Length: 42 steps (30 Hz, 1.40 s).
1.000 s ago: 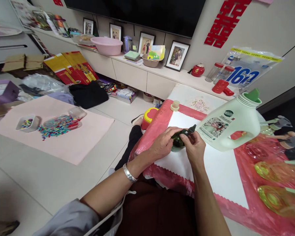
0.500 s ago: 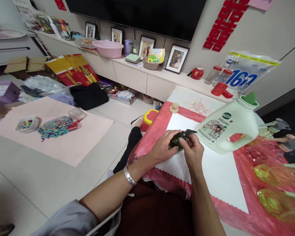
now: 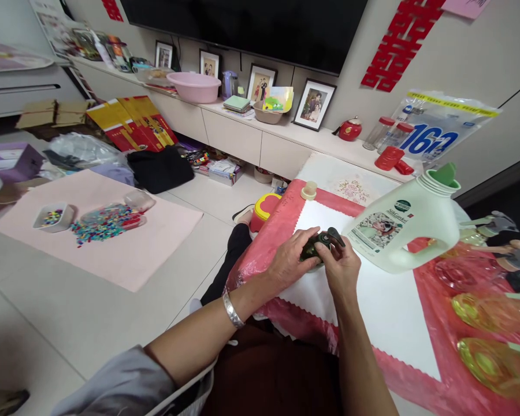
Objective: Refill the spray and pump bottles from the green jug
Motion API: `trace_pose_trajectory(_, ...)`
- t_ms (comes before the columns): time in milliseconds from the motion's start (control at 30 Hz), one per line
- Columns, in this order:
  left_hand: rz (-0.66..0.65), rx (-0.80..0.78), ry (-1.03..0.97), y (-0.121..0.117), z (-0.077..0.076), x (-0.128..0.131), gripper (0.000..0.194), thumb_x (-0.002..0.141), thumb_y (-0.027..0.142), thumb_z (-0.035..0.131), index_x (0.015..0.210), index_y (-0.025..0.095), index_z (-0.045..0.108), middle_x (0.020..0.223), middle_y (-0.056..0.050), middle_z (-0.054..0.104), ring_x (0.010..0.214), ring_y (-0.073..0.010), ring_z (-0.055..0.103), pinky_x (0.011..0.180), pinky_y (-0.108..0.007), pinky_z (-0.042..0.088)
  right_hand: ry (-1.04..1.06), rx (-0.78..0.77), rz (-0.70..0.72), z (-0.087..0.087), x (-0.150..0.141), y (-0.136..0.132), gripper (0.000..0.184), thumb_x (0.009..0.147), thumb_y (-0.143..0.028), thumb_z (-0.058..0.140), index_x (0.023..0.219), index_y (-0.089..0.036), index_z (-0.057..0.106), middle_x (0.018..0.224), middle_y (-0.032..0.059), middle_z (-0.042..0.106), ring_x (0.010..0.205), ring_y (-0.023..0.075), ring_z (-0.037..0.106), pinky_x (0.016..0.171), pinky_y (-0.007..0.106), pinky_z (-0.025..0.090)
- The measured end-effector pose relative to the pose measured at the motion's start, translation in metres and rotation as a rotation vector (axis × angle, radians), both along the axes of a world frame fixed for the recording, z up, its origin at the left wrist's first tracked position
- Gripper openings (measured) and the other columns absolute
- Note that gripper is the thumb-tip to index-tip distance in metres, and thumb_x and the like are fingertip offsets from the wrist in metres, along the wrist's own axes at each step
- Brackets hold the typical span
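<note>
My left hand (image 3: 291, 260) and my right hand (image 3: 343, 269) are both closed around a small dark green object (image 3: 318, 245), held just above the white cloth (image 3: 385, 306) on the red plastic-covered table (image 3: 268, 242). The object's dark tip pokes out between my fingers; what it is I cannot make out. A silver bangle (image 3: 233, 309) sits on my left wrist. A white detergent jug (image 3: 409, 222) with a green spout stands tilted just right of my hands.
A small cream cap (image 3: 308, 190) lies at the table's far edge, a yellow-and-red container (image 3: 263, 209) below it. Green-yellow spoons (image 3: 494, 358) lie under plastic at right. On the floor a pink mat (image 3: 99, 231) carries coloured beads and a small tray. A cabinet with framed photos and a pink basin (image 3: 195, 85) runs along the wall.
My hands have shifted slightly nearer and turned the green object; its dark tip now curls over my right fingers. The jug has not moved.
</note>
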State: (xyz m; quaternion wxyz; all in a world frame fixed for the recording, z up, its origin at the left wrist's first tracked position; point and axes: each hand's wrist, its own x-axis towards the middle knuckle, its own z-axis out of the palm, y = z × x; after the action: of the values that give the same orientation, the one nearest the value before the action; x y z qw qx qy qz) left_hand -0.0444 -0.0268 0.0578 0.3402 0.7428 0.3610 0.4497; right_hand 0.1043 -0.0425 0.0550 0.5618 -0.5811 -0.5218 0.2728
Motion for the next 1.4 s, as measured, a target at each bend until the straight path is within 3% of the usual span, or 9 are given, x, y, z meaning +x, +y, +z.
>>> trace_pose_trajectory(100,-0.009,-0.005,0.008,0.001,-0.001,-0.002,0.058,0.09,0.026,0.07,0.143,0.023,0.049,0.141,-0.011,0.062,0.131,-0.0281,0.06,0.113,-0.049,0.048,0.01,-0.011,-0.042,0.002,-0.003,0.001,0.056,0.072,-0.054,0.081,0.107,-0.015,0.064,0.107,0.0094,0.067,0.098,0.0232,0.066,0.096,0.045,0.053)
trace_pose_trajectory(300,-0.046,0.006,-0.038,0.001,0.0,-0.002,0.054,0.092,0.03,0.069,0.142,0.025,0.051,0.14,-0.01,0.063,0.13,-0.0278,0.06,0.113,-0.048,0.048,-0.023,0.014,0.211,0.011,0.006,-0.004,0.056,0.081,-0.052,0.072,0.127,-0.021,0.064,0.136,0.0086,0.057,0.126,0.0244,0.055,0.113,0.044,0.043)
trace_pose_trajectory(533,-0.037,-0.014,-0.011,0.001,-0.002,-0.002,0.056,0.09,0.027,0.07,0.143,0.023,0.051,0.14,-0.012,0.063,0.129,-0.0283,0.06,0.111,-0.047,0.049,0.023,-0.018,0.015,0.003,0.003,0.003,0.051,0.071,-0.05,0.082,0.104,-0.016,0.064,0.107,0.009,0.066,0.101,0.0245,0.065,0.101,0.049,0.051)
trace_pose_trajectory(733,-0.061,-0.021,-0.051,0.001,0.0,-0.003,0.057,0.092,0.03,0.07,0.144,0.025,0.049,0.142,-0.01,0.062,0.132,-0.0287,0.058,0.113,-0.048,0.047,0.075,-0.016,0.272,0.01,0.009,-0.004,0.062,0.083,-0.048,0.075,0.137,-0.023,0.057,0.145,0.0101,0.053,0.134,0.0256,0.052,0.118,0.047,0.04)
trace_pose_trajectory(833,-0.069,-0.04,-0.051,0.001,0.0,-0.003,0.059,0.09,0.027,0.071,0.145,0.026,0.049,0.144,-0.009,0.061,0.134,-0.0287,0.057,0.115,-0.049,0.045,0.128,0.02,0.186,0.006,0.007,-0.003,0.06,0.085,-0.046,0.072,0.138,-0.021,0.058,0.14,0.0106,0.058,0.129,0.0248,0.056,0.117,0.048,0.04)
trace_pose_trajectory(1000,-0.024,-0.095,-0.027,-0.001,0.0,-0.004,0.065,0.089,0.031,0.073,0.147,0.023,0.046,0.148,-0.012,0.058,0.137,-0.0295,0.055,0.116,-0.049,0.045,0.021,0.039,-0.035,0.007,0.002,0.003,0.082,0.068,-0.048,0.084,0.14,-0.018,0.058,0.121,0.0106,0.064,0.11,0.024,0.062,0.11,0.051,0.046)
trace_pose_trajectory(1100,-0.031,-0.107,-0.05,-0.002,0.002,-0.004,0.062,0.09,0.034,0.073,0.146,0.023,0.047,0.147,-0.012,0.058,0.136,-0.0295,0.056,0.116,-0.049,0.045,-0.04,0.028,0.089,0.014,0.006,-0.001,0.095,0.073,-0.047,0.081,0.155,-0.025,0.041,0.136,0.0114,0.057,0.125,0.026,0.055,0.109,0.051,0.046)
trace_pose_trajectory(1200,-0.054,-0.113,-0.071,-0.001,0.003,-0.004,0.063,0.089,0.034,0.074,0.145,0.026,0.048,0.146,-0.011,0.059,0.135,-0.0298,0.057,0.115,-0.05,0.046,0.006,0.03,0.216,0.017,0.009,-0.005,0.084,0.088,-0.045,0.068,0.161,-0.027,0.03,0.135,0.0108,0.057,0.126,0.0238,0.056,0.108,0.047,0.047)
trace_pose_trajectory(1400,-0.042,-0.128,-0.04,-0.001,0.002,-0.004,0.065,0.088,0.031,0.075,0.145,0.022,0.047,0.147,-0.013,0.058,0.137,-0.0294,0.056,0.116,-0.048,0.045,-0.134,0.023,-0.054,0.017,0.004,0.0,0.096,0.07,-0.049,0.082,0.154,-0.023,0.043,0.115,0.0067,0.063,0.109,0.0242,0.061,0.107,0.049,0.046)
